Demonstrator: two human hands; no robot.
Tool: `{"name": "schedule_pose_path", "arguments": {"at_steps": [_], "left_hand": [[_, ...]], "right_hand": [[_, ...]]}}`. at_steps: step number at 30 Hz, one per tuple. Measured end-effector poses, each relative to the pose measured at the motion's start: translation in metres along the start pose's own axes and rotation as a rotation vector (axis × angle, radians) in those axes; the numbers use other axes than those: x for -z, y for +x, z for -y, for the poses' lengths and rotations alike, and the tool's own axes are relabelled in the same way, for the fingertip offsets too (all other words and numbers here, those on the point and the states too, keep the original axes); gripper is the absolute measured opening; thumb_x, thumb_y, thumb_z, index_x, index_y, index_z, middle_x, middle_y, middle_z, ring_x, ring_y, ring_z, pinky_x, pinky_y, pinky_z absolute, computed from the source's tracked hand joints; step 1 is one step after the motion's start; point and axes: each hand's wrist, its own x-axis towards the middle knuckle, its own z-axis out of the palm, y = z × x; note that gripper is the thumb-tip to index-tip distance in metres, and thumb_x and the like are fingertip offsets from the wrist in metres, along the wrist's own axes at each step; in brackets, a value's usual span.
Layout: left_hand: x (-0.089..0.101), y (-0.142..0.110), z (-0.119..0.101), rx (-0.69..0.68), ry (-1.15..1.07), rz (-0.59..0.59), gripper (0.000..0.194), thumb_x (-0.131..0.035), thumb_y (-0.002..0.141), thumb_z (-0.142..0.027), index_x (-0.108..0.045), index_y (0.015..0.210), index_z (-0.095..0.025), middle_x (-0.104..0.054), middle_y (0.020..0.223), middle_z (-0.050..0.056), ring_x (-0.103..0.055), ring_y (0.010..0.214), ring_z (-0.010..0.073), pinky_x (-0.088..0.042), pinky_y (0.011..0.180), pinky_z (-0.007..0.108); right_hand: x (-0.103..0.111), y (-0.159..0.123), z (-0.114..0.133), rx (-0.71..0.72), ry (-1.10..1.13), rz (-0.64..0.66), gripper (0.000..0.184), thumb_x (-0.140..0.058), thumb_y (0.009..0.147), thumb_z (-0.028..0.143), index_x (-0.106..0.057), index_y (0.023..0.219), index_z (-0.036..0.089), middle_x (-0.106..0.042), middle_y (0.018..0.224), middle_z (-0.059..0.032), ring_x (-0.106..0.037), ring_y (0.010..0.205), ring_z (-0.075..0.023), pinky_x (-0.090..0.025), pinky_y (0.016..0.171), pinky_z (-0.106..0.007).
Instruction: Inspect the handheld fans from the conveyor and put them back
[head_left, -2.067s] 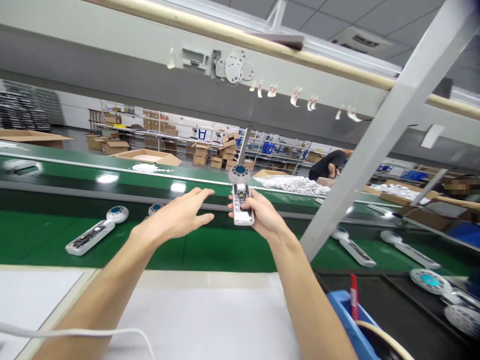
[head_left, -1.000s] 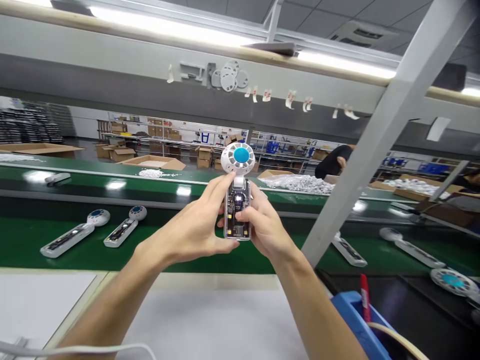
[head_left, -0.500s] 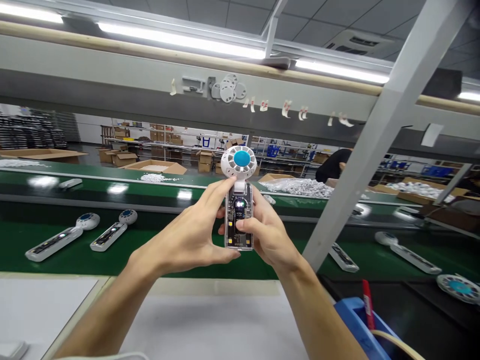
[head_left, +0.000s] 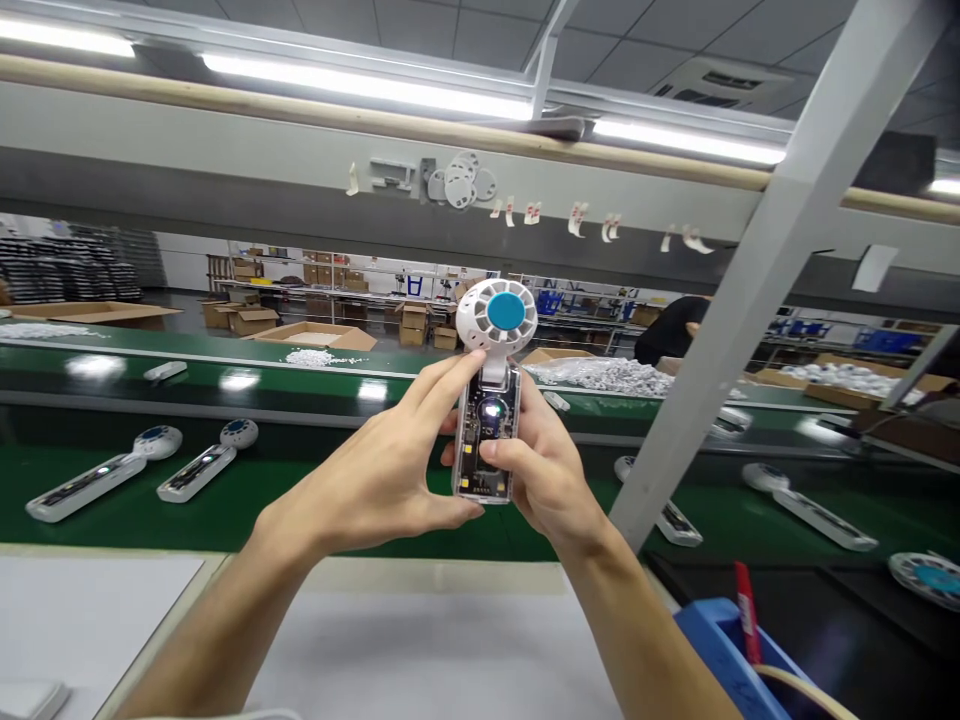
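Note:
A small white handheld fan [head_left: 487,430] is held upright in front of me, its round head with a blue centre at the top. Its open handle shows a dark circuit board with a lit display. My right hand [head_left: 551,460] wraps the handle from the right, the thumb lying on the board. With fingertips near the neck and thumb at the bottom edge, my left hand [head_left: 382,460] grips the same fan from the left. The right fingers behind the handle are partly hidden.
Similar fans lie on the green conveyor belt [head_left: 300,500], including a fan at left [head_left: 97,480] and one at right [head_left: 825,515]. A slanted metal post [head_left: 720,330] stands right of my hands. A blue bin [head_left: 712,630] holds a red pen [head_left: 746,610]. A person [head_left: 667,330] bends beyond the belt.
The fan has shifted slightly right and its head tilts a little to the right. The fans on the belt at left and right have slid leftward. Both hands keep their hold.

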Motion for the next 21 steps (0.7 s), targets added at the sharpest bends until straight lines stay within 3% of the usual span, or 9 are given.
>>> {"name": "schedule_pose_path", "arguments": {"at_steps": [8, 13, 15, 18, 19, 21], "left_hand": [[0.001, 0.000, 0.003, -0.023, 0.038, 0.002, 0.113, -0.082, 0.076, -0.034, -0.003, 0.157, -0.038, -0.012, 0.162, 0.001, -0.031, 0.142, 0.0369, -0.050, 0.109, 0.047], [0.001, 0.000, 0.005, 0.011, 0.056, 0.027, 0.113, -0.081, 0.077, -0.033, -0.001, 0.157, -0.038, -0.012, 0.162, 0.002, -0.037, 0.139, 0.0364, -0.051, 0.107, 0.046], [0.000, 0.000, 0.004, 0.009, 0.063, 0.078, 0.116, -0.083, 0.076, -0.036, 0.000, 0.157, -0.038, -0.012, 0.162, 0.002, -0.037, 0.139, 0.0356, -0.050, 0.108, 0.046], [0.000, 0.000, 0.001, -0.052, -0.010, 0.143, 0.118, -0.085, 0.070, -0.052, -0.007, 0.158, -0.037, -0.018, 0.161, 0.004, -0.040, 0.136, 0.0341, -0.050, 0.107, 0.043], [0.000, 0.000, 0.000, -0.074, -0.036, 0.126, 0.114, -0.084, 0.070, -0.056, -0.012, 0.157, -0.037, -0.022, 0.159, 0.005, -0.044, 0.133, 0.0325, -0.051, 0.105, 0.041], [0.002, -0.001, -0.001, -0.083, -0.045, 0.025, 0.099, -0.079, 0.077, -0.056, -0.022, 0.155, -0.038, -0.031, 0.155, 0.004, -0.052, 0.123, 0.0269, -0.054, 0.099, 0.036]], "right_hand": [[-0.001, 0.000, 0.004, -0.001, -0.045, -0.008, 0.074, -0.068, 0.077, 0.018, -0.037, 0.143, 0.030, -0.068, 0.104, -0.0031, -0.068, 0.083, -0.0200, -0.059, 0.068, -0.032], [-0.001, 0.001, 0.001, 0.002, 0.032, -0.018, 0.069, -0.072, 0.075, 0.018, -0.044, 0.137, 0.030, -0.067, 0.106, -0.0025, -0.066, 0.094, -0.0213, -0.060, 0.077, -0.035], [0.000, 0.004, -0.003, -0.082, 0.134, -0.077, 0.051, -0.072, 0.075, 0.025, -0.056, 0.124, 0.026, -0.068, 0.100, -0.0026, -0.066, 0.089, -0.0208, -0.060, 0.078, -0.036], [0.002, 0.010, -0.007, -0.215, 0.188, -0.185, 0.022, -0.067, 0.076, 0.037, -0.066, 0.090, 0.019, -0.063, 0.072, -0.0022, -0.061, 0.065, -0.0173, -0.058, 0.067, -0.034], [0.003, 0.010, -0.006, -0.155, 0.109, -0.271, 0.019, -0.069, 0.075, 0.035, -0.065, 0.082, 0.018, -0.061, 0.068, -0.0013, -0.059, 0.061, -0.0161, -0.056, 0.065, -0.033], [0.007, 0.005, 0.002, 0.113, -0.101, -0.498, 0.018, -0.078, 0.067, 0.024, -0.064, 0.076, 0.019, -0.061, 0.071, 0.0003, -0.059, 0.065, -0.0151, -0.055, 0.070, -0.032]]}}
